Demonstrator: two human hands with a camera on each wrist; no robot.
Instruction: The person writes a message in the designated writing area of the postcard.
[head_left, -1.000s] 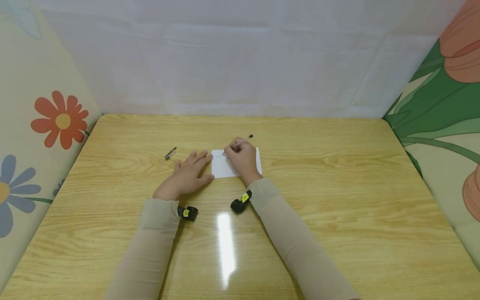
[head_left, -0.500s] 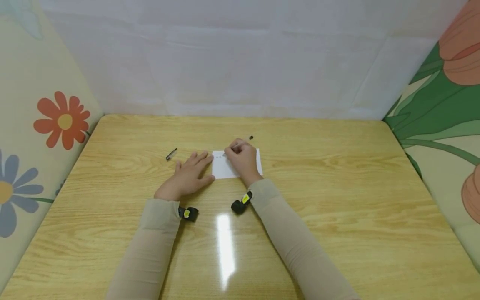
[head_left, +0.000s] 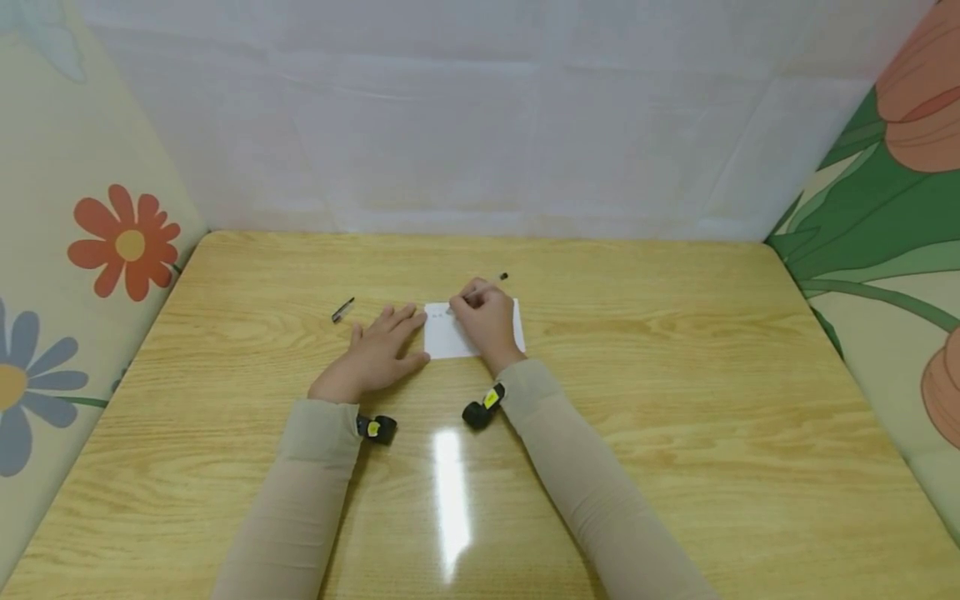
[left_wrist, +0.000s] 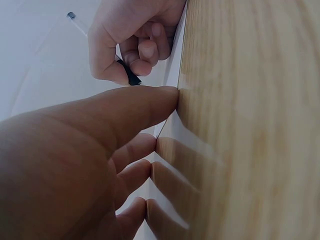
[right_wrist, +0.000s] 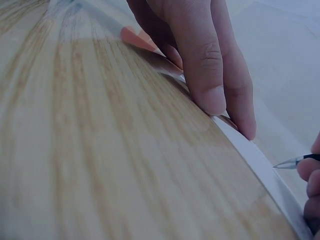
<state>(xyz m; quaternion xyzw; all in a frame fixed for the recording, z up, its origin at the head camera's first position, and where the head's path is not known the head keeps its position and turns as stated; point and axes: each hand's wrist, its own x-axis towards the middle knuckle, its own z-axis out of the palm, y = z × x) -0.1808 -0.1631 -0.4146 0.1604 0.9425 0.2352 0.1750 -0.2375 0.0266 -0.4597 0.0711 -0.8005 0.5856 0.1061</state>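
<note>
We see the right hand, at the centre of the frame, with thumb and fingers curled in a close pinch on a pen. The pen is slim, with a pale, see-through barrel, a black end, a black section by the fingers and a tapered tip. It slants through the pinch: its black end sticks out to the upper right of the hand, and its tip points down at the upper part of a white sheet of paper bearing a few small dark marks. Left of centre, we see the left hand spread flat and gripping nothing, its thumb and a fingertip touching the paper's left edge. Farther left, a clear cap with a black clip lies on the wood-grained table.
</note>
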